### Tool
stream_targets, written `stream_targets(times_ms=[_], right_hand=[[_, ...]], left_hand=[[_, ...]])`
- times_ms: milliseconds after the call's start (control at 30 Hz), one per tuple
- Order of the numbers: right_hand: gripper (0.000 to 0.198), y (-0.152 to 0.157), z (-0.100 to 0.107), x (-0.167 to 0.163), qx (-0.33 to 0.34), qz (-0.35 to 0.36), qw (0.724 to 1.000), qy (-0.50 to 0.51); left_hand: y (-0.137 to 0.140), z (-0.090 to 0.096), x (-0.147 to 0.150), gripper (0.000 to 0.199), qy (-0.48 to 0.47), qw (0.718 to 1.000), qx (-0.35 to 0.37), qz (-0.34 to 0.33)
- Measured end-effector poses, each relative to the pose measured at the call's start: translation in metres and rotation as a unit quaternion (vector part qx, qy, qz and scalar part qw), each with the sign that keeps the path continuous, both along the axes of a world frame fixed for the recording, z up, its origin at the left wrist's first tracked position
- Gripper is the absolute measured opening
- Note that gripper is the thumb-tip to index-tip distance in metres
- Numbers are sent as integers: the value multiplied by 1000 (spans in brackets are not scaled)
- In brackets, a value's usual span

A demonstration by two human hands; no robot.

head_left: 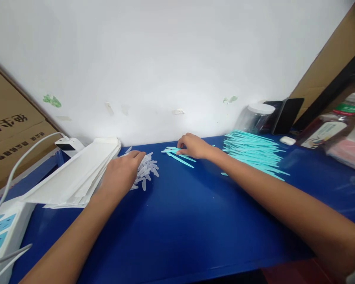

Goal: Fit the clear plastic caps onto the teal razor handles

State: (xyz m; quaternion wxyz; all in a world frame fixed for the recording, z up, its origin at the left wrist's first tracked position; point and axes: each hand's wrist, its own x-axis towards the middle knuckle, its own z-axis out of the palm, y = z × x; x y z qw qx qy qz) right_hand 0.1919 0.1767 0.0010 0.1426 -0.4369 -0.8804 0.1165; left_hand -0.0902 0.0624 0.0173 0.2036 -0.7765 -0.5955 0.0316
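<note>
My left hand (122,169) rests over a pile of small translucent plastic caps (146,167). Its fingers are curled together, and whatever is between their tips is hidden. Farther right, my right hand (193,146) has thumb and forefinger pinched at the ends of a few thin turquoise plastic sticks (180,159) on the table. The sticks lie fanned out, partly under the fingers. Past my right forearm is a large heap of the same turquoise sticks (251,152), pointing roughly sideways.
The blue table (171,221) meets a white wall. White paper sleeves (77,173) and a power strip (6,236) lie left. A lidded clear jar (254,118), a dark phone (288,114), a white earbud case (287,140) and a bottle (325,128) stand right.
</note>
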Motion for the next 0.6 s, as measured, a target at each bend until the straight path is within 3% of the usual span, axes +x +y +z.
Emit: stream_targets(times_ms=[167,333,400,500,600], right_hand=[[16,-6,-1,2,-43,-15,999,-10],[16,-13,1,9,-47,-29,998,4],[16,-18,4,13,-48,-32,998,19],[16,-31,11,19,-42,-21,998,45],[14,-57,22,25,-12,7,997,70]], left_hand=[[0,-2,-1,66,-28,999,11,-18],[2,-5,-1,30,-59,996,58,-27],[3,-4,0,29,-69,994,73,-44],[1,-6,7,29,-120,981,96,-121],[-6,-12,22,28,-239,929,134,-249]])
